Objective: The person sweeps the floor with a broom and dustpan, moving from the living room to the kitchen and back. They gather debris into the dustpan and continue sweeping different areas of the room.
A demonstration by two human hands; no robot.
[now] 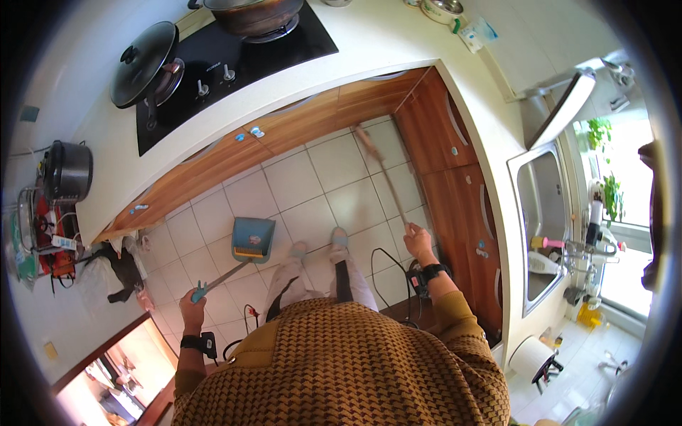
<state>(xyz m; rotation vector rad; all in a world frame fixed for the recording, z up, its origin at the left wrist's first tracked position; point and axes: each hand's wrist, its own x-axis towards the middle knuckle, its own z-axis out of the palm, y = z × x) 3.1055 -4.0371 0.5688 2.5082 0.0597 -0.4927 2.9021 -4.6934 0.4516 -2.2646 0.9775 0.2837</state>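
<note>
My left hand [192,307] is closed round the upper end of a long-handled dustpan. The blue pan of this dustpan [253,233] rests on the tiled floor to the left of my feet, with a yellowish comb edge. My right hand [419,241] grips the top of a broom's thin stick. The broom [393,186] slants away from me, its brownish head on the floor near the far corner of the wooden cabinets. Pan and broom head are well apart. A dark band with a small device sits on each wrist.
Wooden cabinets [447,142] line the far and right sides under a pale countertop [398,46]. On the left counter are a black hob [249,67], a lidded pan [145,64] and a wok [257,15]. A sink [527,213] is at right. Bags [119,270] lie on the left floor.
</note>
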